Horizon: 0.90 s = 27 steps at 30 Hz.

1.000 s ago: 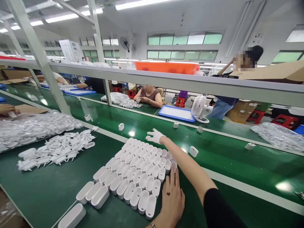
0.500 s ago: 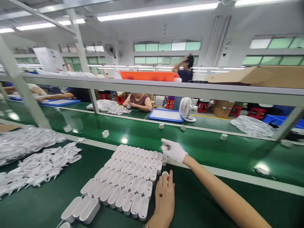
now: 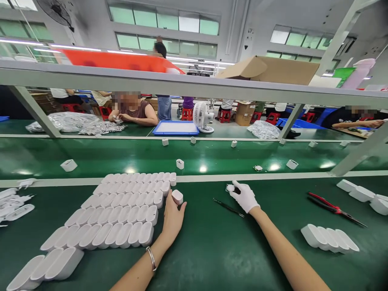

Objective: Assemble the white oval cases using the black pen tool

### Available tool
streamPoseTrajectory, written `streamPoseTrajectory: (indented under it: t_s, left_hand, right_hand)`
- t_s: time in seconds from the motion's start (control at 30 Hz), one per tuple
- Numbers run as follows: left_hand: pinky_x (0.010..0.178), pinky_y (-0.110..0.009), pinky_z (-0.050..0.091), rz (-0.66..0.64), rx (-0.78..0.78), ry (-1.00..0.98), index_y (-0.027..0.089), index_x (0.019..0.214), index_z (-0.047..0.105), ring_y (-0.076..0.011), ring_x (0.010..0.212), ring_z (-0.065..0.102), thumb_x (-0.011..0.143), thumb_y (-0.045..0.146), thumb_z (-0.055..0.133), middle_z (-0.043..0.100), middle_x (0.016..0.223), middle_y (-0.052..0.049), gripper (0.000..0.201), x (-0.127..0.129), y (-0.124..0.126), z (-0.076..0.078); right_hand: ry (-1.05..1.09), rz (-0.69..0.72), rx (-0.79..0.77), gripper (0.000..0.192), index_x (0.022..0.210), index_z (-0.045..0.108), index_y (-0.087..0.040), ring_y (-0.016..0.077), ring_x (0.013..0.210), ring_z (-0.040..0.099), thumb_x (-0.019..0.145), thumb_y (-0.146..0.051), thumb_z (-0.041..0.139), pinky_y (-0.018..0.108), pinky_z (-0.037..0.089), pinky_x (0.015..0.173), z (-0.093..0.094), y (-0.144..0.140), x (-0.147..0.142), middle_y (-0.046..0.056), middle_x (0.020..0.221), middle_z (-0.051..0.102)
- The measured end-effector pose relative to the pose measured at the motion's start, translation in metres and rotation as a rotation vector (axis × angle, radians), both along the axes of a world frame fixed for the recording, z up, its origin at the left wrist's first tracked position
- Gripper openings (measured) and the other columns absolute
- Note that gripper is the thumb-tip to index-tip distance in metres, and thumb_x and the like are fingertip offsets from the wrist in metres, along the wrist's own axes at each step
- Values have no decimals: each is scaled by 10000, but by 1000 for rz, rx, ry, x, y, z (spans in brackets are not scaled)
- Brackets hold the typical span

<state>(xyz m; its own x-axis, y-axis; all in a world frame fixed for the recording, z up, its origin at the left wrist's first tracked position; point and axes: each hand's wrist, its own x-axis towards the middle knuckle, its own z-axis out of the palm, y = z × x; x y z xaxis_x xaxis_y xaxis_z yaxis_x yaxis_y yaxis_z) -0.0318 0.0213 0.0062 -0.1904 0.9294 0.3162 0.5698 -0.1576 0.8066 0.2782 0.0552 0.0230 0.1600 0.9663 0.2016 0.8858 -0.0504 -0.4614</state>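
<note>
My left hand, bare and with a bangle at the wrist, holds a white plastic housing between thumb and fingers. It is beside the right end of several rows of white oval housings. My right hand, in a white glove, pinches a small part with a white round face and a dark edge; its exact kind is not clear. Just below that hand lies a pair of black tweezers on the green table.
Red-and-black pliers and a group of white housings lie at right. White pieces sit on the green belt beyond the pale strip. A shelf spans above. A person sits across, near a fan.
The view has turned right, bringing the pliers and tweezers into sight. My right hand has come back from the belt's edge to above the table. My left hand has moved forward along the rows.
</note>
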Motion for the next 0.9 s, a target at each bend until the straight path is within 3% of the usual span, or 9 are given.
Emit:
streamPoseTrajectory:
  t_s: [0.1, 0.17, 0.3, 0.4, 0.5, 0.6, 0.67, 0.8, 0.9]
  left_hand:
    - [945, -500, 417, -21, -34, 16, 138, 1372, 266, -307, 1161, 466, 838, 301, 503, 491, 1196, -146, 606, -1, -1, 2]
    - [922, -485, 431, -59, -50, 28, 162, 1348, 319, -282, 1080, 514, 836, 265, 484, 517, 1154, -121, 548, -1, -2, 5]
    - [895, -402, 465, -291, -64, 72, 253, 1275, 469, -217, 951, 556, 771, 182, 557, 573, 1109, -42, 517, 6, -8, 14]
    - [949, -383, 437, -455, -58, 109, 314, 1260, 511, -218, 1060, 516, 735, 153, 608, 577, 1156, -12, 557, 13, -16, 20]
    - [885, -358, 471, -480, -48, 123, 292, 1267, 503, -210, 1017, 534, 709, 156, 638, 558, 1104, -26, 590, 16, -19, 22]
    - [783, -363, 494, -429, -8, 136, 220, 1013, 627, -211, 869, 554, 711, 189, 648, 523, 908, -27, 304, 15, -18, 24]
    - [800, -374, 487, -415, 48, 137, 200, 858, 616, -220, 888, 553, 763, 179, 582, 518, 896, -41, 103, 14, -19, 26]
    - [927, -345, 456, -495, 168, 138, 204, 1047, 520, -203, 1072, 537, 735, 44, 463, 541, 1148, -78, 355, 15, -26, 27]
    - [848, -313, 496, -536, 234, 173, 210, 1140, 462, -184, 962, 577, 670, -3, 448, 588, 1052, -58, 516, 16, -32, 24]
  right_hand:
    - [52, 94, 12, 247, 913, 689, -242, 246, 924, 626, 718, -374, 617, 357, 495, 798, 12, -7, -7, 40, 892, 687]
    - [186, 151, 57, 200, 844, 678, -235, 213, 824, 658, 709, -371, 624, 337, 525, 776, 19, -15, -19, 24, 835, 696]
    - [433, 332, 178, 256, 921, 662, -220, 183, 777, 684, 682, -311, 659, 321, 566, 778, 21, -39, -51, 28, 898, 709]
    - [322, 565, 318, 234, 950, 674, -241, 187, 838, 678, 718, -270, 651, 324, 559, 801, 22, -54, -71, 38, 950, 710]
    - [246, 698, 410, 236, 973, 682, -255, 196, 885, 673, 742, -245, 638, 335, 550, 825, 26, -63, -82, 46, 976, 713]
    - [315, 669, 437, 254, 955, 694, -251, 200, 876, 676, 711, -192, 654, 343, 556, 833, 28, -67, -87, 45, 945, 717]
    - [455, 604, 419, 268, 923, 703, -238, 203, 851, 682, 667, -159, 683, 335, 577, 800, 25, -70, -90, 50, 941, 715]
    - [826, 451, 377, 335, 915, 699, -201, 212, 788, 697, 588, -149, 749, 303, 618, 675, 19, -80, -102, 78, 987, 701]
    - [821, 485, 438, 372, 945, 688, -210, 209, 785, 695, 586, -133, 751, 286, 623, 647, 19, -91, -110, 75, 993, 695]
